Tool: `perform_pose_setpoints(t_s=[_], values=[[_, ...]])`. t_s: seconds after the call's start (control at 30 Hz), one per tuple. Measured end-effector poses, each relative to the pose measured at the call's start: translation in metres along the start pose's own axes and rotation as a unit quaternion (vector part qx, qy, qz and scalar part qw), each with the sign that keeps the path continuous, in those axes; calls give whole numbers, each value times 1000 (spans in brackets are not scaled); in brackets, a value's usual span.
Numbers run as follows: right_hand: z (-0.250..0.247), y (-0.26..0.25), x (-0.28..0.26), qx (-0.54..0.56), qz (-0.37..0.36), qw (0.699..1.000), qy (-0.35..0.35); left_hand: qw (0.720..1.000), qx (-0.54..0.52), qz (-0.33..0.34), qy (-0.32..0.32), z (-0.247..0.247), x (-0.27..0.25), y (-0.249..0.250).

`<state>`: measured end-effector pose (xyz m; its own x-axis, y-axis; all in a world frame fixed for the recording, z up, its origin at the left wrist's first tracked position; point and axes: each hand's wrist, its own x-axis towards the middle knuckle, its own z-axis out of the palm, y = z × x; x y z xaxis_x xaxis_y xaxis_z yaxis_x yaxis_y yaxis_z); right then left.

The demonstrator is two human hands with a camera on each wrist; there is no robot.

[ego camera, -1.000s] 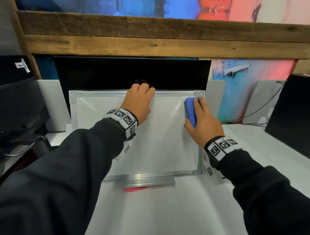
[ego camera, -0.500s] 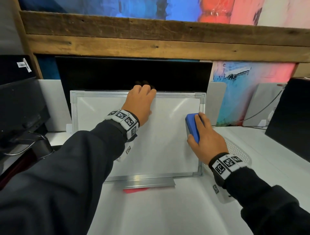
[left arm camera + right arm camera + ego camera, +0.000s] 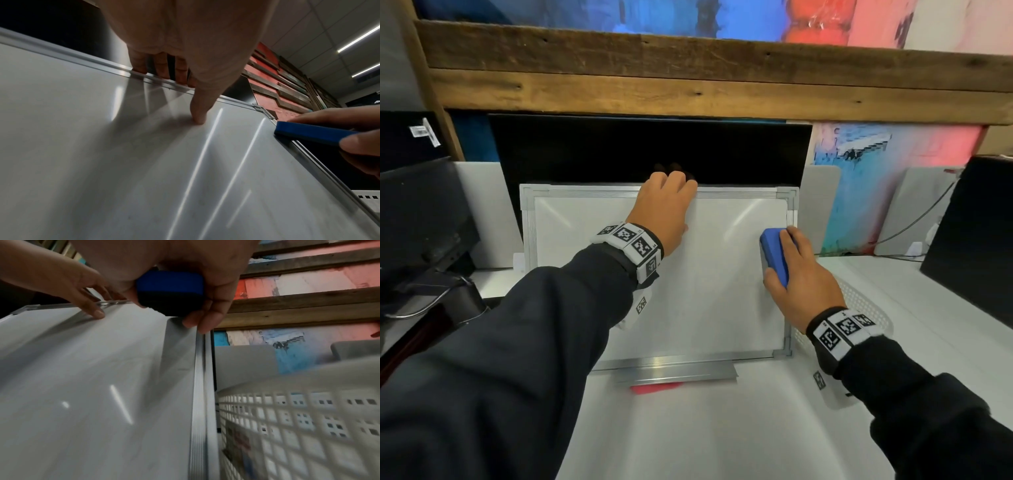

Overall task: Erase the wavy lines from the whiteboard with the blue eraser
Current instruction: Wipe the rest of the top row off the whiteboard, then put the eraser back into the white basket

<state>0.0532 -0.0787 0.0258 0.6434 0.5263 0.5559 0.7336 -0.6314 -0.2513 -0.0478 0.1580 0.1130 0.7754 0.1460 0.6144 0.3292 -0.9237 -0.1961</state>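
Observation:
A small whiteboard (image 3: 709,291) with a silver frame leans upright against a dark monitor. Its white face (image 3: 123,162) shows no clear marks, only faint smudges. My left hand (image 3: 667,209) grips the board's top edge, fingers hooked over the frame and the thumb (image 3: 198,113) pressing on the face. My right hand (image 3: 801,274) holds the blue eraser (image 3: 774,255) near the board's right edge, about mid-height. In the right wrist view the eraser (image 3: 170,287) shows a blue body and a dark felt underside, just off the board (image 3: 92,386) by the frame.
A white perforated basket (image 3: 308,418) stands right of the board on the white table (image 3: 722,428). A black monitor (image 3: 647,150) is behind the board, another dark screen (image 3: 976,233) at the far right, a monitor stand (image 3: 431,291) at the left. A red item (image 3: 654,389) lies under the board's tray.
My right hand has carried the eraser down along the board's right side, from the top corner to about mid-height. The left hand has stayed on the top edge.

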Motion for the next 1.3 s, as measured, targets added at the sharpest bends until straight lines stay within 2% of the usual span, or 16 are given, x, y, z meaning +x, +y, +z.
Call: perform_pose_setpoints(t_s=[0.2, 0.43, 0.67, 0.9, 1.0, 1.07, 1.17, 1.3], values=[[-20, -9, 45, 14, -19, 999, 39, 1000, 0, -3, -1, -3, 0, -1], [-2, -6, 1, 64, 15, 998, -12, 1000, -6, -1, 3, -1, 0, 1], [-18, -9, 39, 68, 2, 997, 31, 1000, -7, 1, 7, -3, 0, -1], [0, 9, -10, 48, -8, 999, -20, 1000, -15, 6, 9, -1, 0, 2], [-4, 18, -24, 68, -7, 998, -5, 999, -36, 1, 15, -3, -2, 1], [-12, 27, -26, 112, 16, 993, 27, 999, -37, -7, 30, -4, -8, 3], [-23, 45, -21, 170, 101, 978, 59, 997, -45, -10, 65, 0, -20, 18], [-30, 69, -5, 127, 191, 973, -13, 987, -125, 62, 73, 6, -37, 66]])
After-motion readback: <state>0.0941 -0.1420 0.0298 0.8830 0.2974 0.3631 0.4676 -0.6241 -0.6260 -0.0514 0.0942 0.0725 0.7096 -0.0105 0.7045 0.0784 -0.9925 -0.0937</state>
